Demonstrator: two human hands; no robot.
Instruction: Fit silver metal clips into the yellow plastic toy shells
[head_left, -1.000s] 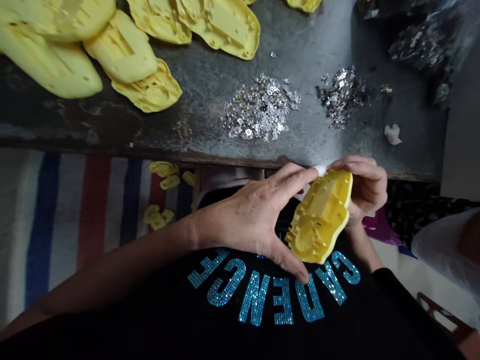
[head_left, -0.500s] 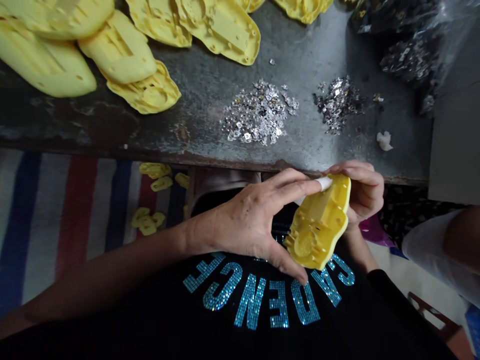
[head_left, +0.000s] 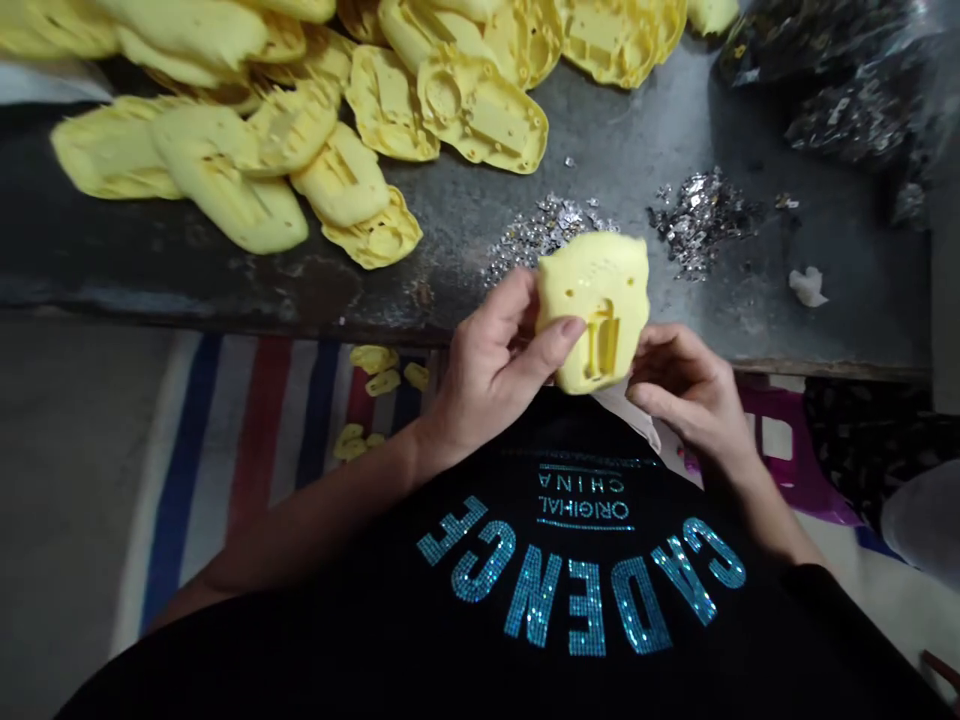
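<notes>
My left hand grips a pale yellow plastic shell at its left edge, thumb on the outer face and fingers behind. The smooth outer side faces me, showing small holes and a slotted recess. My right hand is at the shell's lower right edge, fingers loosely curled and thumb apart from the index finger; nothing shows in it. Whether its fingertips touch the shell is unclear. Behind the shell lies a heap of small silvery metal pieces, partly hidden by it.
Many yellow shells are piled along the table's back left. A second, darker metal heap lies to the right, near a crumpled white scrap and a clear bag of metal pieces. Yellow parts lie on the striped sheet below.
The shell has turned from its ribbed inner side to its smooth outer side and moved up over the table edge. My right hand has come off its upper end. The view has shifted left.
</notes>
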